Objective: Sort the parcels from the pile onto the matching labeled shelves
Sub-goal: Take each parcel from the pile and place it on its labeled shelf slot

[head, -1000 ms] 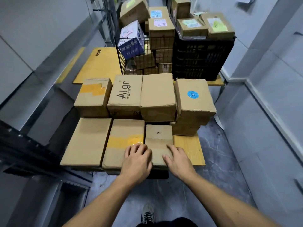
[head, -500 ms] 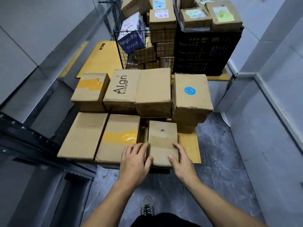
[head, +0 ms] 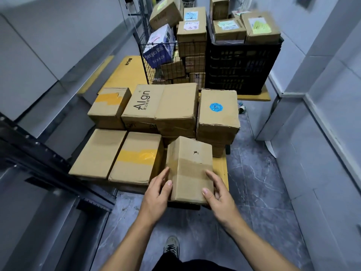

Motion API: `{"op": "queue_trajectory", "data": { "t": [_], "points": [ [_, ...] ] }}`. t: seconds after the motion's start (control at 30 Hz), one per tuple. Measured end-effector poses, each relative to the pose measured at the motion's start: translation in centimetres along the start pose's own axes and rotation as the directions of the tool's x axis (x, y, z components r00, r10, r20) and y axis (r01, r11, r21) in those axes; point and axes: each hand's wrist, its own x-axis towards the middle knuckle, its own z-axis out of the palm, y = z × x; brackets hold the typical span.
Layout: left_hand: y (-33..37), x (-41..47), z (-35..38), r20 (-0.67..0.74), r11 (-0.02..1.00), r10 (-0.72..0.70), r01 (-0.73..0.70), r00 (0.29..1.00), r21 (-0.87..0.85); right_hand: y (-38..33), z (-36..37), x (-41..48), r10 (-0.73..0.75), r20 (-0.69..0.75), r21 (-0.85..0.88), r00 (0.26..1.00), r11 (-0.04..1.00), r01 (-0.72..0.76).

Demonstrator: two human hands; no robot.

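The small brown box [head: 190,169] sits right between the two hands, at the near edge of the pile [head: 175,106], next to the box with yellow tape [head: 136,157]. Its long side points away from the person. The left hand [head: 157,194] grips its left side and the right hand [head: 219,195] grips its right side, so I think it can come straight up and back.

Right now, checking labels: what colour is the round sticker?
Sticker is blue; head view.
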Motion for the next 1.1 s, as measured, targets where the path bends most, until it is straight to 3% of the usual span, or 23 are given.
{"op": "queue_trajectory", "data": {
  "t": [0.17,0.3,0.47,0.73,0.83,1.0,1.1],
  "points": [
    [0.7,-2.1,0.2,-0.057,0.988,0.036,-0.044,0.998,-0.148,-1.1,-0.7,-1.7,-0.046,0.032,-0.143,0.998,0.988,0.05],
    [1.6,-3.3,-0.2,-0.086,0.994,0.101,-0.104,0.991,-0.034,-2.5,-0.7,-1.8,-0.147,-0.005,-0.343,0.989,0.929,0.137],
    [2.3,-4.6,0.5,-0.15,0.984,0.179,-0.175,0.972,0.04,-4.3,-0.1,-2.5,-0.139,-0.037,-0.338,0.99,0.934,0.118],
    [3.6,-5.6,-0.1,-0.147,0.936,0.35,-0.342,0.925,0.081,-4.4,0.4,-3.6,-0.198,-0.065,-0.185,0.978,0.966,0.183],
    [3.9,-5.7,-0.4,-0.137,0.901,0.434,-0.425,0.891,0.089,-4.6,0.4,-3.3,-0.198,-0.07,-0.049,0.978,0.98,0.195],
    [3.7,-5.4,-0.6,-0.259,0.954,0.212,-0.256,0.942,-0.153,-4.7,-0.2,-2.7,-0.133,-0.055,0.27,0.99,0.952,0.143],
    [3.1,-5.2,-0.5,-0.18,0.965,0.137,-0.172,0.974,-0.199,-4.5,-0.6,-2.6,-0.099,0.041,0.409,0.994,0.909,0.074]
  ]
}}
